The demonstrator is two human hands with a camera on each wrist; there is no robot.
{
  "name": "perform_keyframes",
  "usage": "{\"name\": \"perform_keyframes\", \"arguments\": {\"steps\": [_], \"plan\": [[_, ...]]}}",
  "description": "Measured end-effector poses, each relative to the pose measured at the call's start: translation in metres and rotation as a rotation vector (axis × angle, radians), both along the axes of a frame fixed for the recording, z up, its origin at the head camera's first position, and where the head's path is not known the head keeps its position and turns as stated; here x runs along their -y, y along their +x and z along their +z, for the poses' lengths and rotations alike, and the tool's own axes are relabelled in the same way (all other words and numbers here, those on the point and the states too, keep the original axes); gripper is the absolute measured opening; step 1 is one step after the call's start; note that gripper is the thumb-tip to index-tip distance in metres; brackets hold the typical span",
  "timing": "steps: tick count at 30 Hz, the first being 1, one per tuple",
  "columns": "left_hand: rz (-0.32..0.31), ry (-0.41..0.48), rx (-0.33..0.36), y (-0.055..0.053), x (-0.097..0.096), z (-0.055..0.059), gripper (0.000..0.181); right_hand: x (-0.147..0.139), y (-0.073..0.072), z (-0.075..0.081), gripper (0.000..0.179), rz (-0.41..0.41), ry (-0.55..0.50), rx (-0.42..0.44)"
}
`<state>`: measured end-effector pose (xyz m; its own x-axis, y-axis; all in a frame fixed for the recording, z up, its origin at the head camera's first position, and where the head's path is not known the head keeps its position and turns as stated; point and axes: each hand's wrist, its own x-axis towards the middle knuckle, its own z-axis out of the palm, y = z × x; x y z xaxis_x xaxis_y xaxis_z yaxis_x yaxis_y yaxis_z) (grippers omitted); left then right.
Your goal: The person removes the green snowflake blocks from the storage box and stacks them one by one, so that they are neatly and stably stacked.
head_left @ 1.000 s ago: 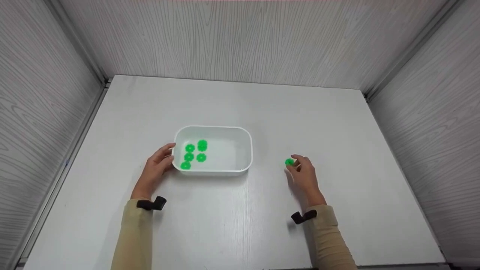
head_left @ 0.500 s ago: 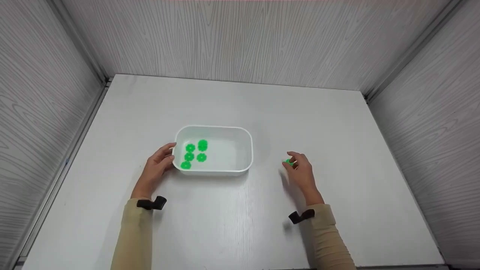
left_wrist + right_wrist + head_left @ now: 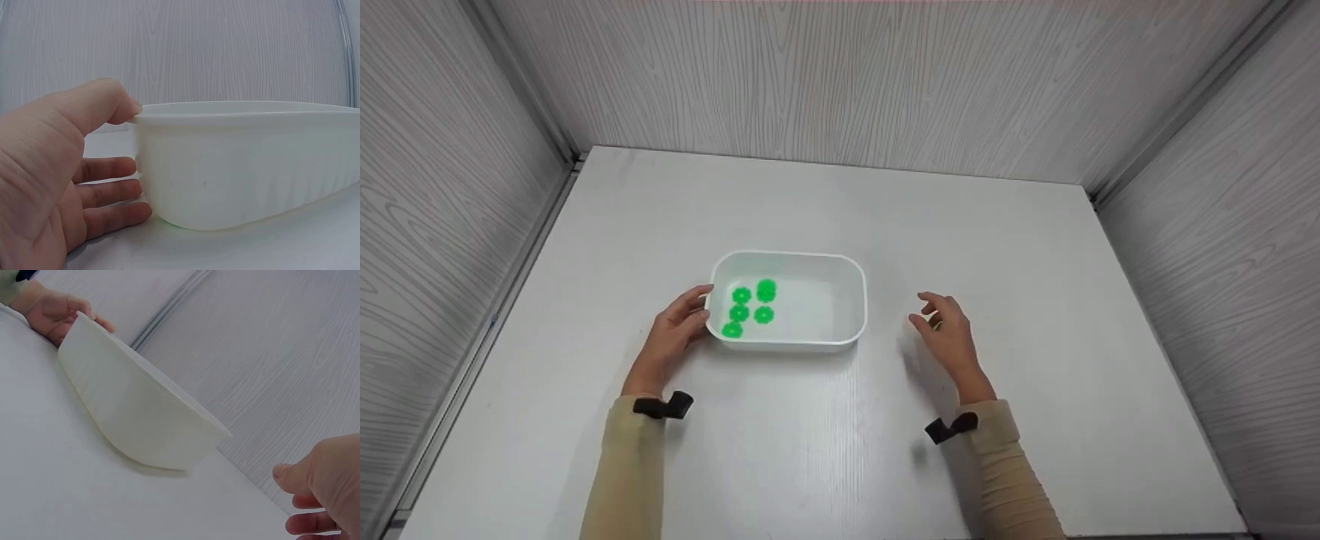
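Note:
My left hand (image 3: 675, 330) is at the left end of a white rectangular tub (image 3: 810, 342). In the left wrist view its thumb tip rests on the rim, while straight fingers (image 3: 115, 218) touch the outer wall below. Several bright green flower-shaped pieces (image 3: 764, 315) lie in the left half of the tub. To the right of the tub, my right hand (image 3: 949, 337) is over the table with curled fingers, holding a green flower-shaped piece (image 3: 937, 325). Only a sliver of that piece shows; the right wrist view hides it behind the hand (image 3: 337, 489).
The white table (image 3: 810, 202) carries the tub near its middle. Grey wood-grain panels stand on the left, at the back (image 3: 840, 82) and on the right. Black wrist mounts (image 3: 664, 406) sit over both tan sleeves.
My right hand has moved left toward the tub and slightly away from me, with the green piece increasingly hidden by its fingers. The left hand and tub stay in place.

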<state>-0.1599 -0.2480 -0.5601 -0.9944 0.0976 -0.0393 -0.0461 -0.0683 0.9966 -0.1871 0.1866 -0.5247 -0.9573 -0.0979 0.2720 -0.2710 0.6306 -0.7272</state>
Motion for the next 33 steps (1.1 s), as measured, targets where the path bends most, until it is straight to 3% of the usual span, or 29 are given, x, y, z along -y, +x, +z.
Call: {"name": "perform_keyframes", "arguments": {"steps": [3, 9, 16, 24, 33], "plan": [[-0.003, 0.004, -0.010, 0.003, 0.000, 0.003, 0.047, 0.009, -0.001, 0.002, 0.035, 0.013, -0.010, -0.035], [0.025, 0.027, -0.003, -0.001, 0.001, -0.008, 0.047, 0.034, -0.002, 0.007, 0.034, 0.078, -0.020, -0.125], [0.006, 0.013, -0.032, -0.002, 0.002, -0.010, 0.048, 0.062, 0.000, 0.016, 0.034, 0.135, -0.018, -0.094], [0.019, 0.000, -0.014, -0.002, 0.003, -0.012, 0.047, 0.094, 0.001, 0.025, 0.034, 0.232, -0.005, -0.128], [0.010, -0.002, -0.033, -0.003, 0.003, -0.013, 0.049, 0.126, -0.005, 0.025, 0.036, 0.339, 0.079, -0.115]]}}
